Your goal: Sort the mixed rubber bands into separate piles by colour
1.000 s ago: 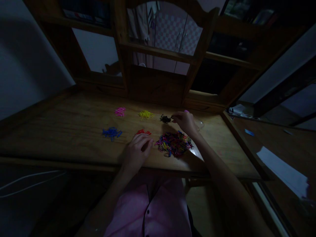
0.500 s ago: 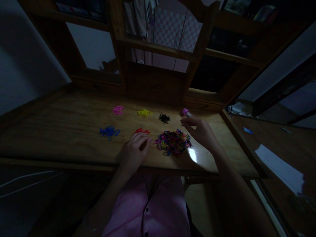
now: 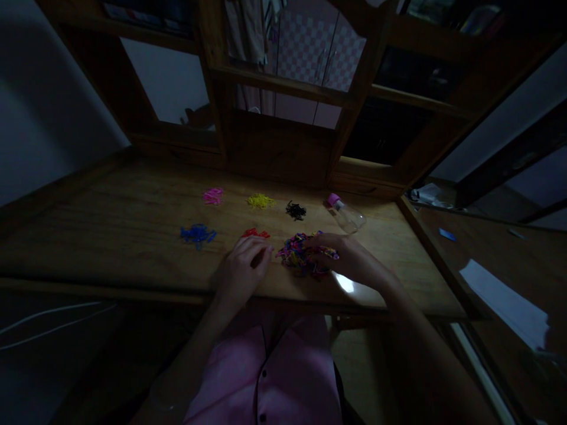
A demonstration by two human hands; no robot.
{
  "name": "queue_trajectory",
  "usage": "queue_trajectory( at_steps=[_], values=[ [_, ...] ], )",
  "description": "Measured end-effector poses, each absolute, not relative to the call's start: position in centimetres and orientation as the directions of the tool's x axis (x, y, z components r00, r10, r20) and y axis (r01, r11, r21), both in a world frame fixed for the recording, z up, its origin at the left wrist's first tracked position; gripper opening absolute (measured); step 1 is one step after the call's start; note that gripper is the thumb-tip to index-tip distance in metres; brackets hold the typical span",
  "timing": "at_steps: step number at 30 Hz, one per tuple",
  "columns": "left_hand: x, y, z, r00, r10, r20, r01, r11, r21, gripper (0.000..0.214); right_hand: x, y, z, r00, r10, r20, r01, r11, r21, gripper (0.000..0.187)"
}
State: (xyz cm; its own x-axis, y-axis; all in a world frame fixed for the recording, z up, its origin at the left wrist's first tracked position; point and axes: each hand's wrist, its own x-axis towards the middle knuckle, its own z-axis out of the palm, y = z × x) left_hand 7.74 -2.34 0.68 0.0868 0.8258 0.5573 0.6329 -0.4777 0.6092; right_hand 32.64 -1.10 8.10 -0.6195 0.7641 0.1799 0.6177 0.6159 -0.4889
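My right hand [image 3: 343, 254] lies over a mixed heap of small colourful loops [image 3: 295, 248], like rubber bands or paper clips. Its thumb and fingers are apart, touching the heap and covering part of it. Left of the heap, my left hand [image 3: 243, 265] rests on the table, fingers curled and thumb drawn to the fingertips; whatever they hold is too small to see. Just beyond it sits a small red pile [image 3: 257, 234], partly hidden by the fingers. Other single-colour piles are blue [image 3: 197, 234], pink [image 3: 213, 196], yellow [image 3: 260, 201] and black [image 3: 295, 210].
A clear bottle with a pink cap [image 3: 348, 215] lies on its side behind the heap. The wooden table [image 3: 133, 248] backs onto a shelf unit [image 3: 279, 141]. White papers [image 3: 505, 301] and a blue card [image 3: 447, 234] lie on the surface at right.
My right hand has come down toward me from beside the bottle onto the mixed heap, uncovering the bottle. My left hand has stayed nearly still.
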Motion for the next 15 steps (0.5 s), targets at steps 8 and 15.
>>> queue_trajectory(
  at_steps=[8,15],
  values=[
    [7.8,-2.4,0.6,0.088,0.822,0.563,0.631,-0.483,0.607,0.011,31.4,-1.0,7.3,-0.525,0.807,0.27,0.7,0.59,-0.402,0.042],
    [7.8,-2.3,0.6,0.099,0.822,0.561,0.626,-0.49,0.607,0.011,30.9,0.3,5.5,-0.506,0.827,0.245,0.753,0.562,-0.342,0.046]
  ],
)
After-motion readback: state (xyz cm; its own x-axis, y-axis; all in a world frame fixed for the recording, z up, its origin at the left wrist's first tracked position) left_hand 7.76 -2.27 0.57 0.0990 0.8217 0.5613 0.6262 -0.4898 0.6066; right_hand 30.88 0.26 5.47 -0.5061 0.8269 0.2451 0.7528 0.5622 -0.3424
